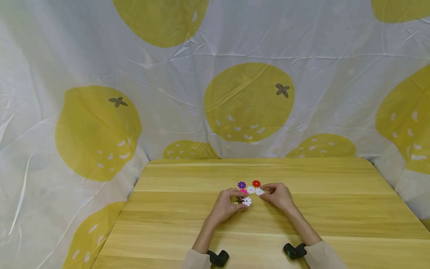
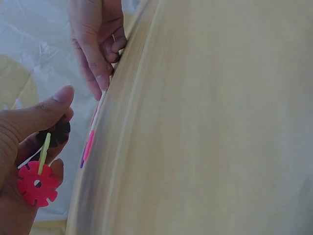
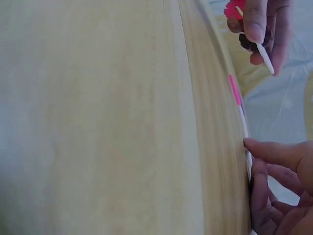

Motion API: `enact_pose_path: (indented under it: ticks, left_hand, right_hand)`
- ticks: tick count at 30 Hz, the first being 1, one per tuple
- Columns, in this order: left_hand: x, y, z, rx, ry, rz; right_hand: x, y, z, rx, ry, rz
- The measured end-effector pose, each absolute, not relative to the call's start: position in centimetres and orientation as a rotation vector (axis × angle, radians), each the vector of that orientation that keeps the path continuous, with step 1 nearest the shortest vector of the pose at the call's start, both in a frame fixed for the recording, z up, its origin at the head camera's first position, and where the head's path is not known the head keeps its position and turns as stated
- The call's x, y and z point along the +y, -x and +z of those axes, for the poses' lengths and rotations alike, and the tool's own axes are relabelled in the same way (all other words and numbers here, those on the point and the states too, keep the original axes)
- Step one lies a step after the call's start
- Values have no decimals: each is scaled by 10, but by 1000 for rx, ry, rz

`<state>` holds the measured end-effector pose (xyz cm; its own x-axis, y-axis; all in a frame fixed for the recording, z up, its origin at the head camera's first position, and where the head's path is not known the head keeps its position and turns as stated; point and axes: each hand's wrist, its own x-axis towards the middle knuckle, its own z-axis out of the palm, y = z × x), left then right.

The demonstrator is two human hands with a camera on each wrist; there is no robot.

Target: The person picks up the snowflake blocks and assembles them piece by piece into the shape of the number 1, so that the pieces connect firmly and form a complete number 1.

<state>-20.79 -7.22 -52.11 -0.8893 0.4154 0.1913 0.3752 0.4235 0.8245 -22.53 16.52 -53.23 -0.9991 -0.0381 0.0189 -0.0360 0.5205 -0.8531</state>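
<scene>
My left hand [image 1: 226, 206] holds a small cluster of joined plastic snowflake discs above the table. In it are a white disc [image 1: 246, 201], a yellow disc [image 2: 44, 154], a dark disc [image 2: 59, 133] and a pinkish-red disc [image 2: 37, 183] with notches round its rim. To the right, my right hand [image 1: 278, 196] has its thumb and forefinger at a white snowflake disc [image 1: 259, 191] on the tabletop, pinching its edge. The fingers partly cover that disc's right side.
Past the hands, a purple disc [image 1: 242, 185], a red disc [image 1: 256, 183], a pink disc [image 1: 243, 191] and another white disc [image 1: 251, 190] lie close together on the wooden table [image 1: 336, 209]. A lemon-print cloth [image 1: 174, 93] hangs behind the table.
</scene>
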Motion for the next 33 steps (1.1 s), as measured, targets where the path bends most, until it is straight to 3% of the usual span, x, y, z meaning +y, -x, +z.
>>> enact_pose_path:
  ticks: [11,33]
  left_hand:
    - [-72,208,-523,2607,-762,1540]
    - [-72,206,-518,2595,-741,1541]
  right_hand:
    - [162,220,-527,2735,1,-1473]
    - [166,212,-528,2227,244,-1953]
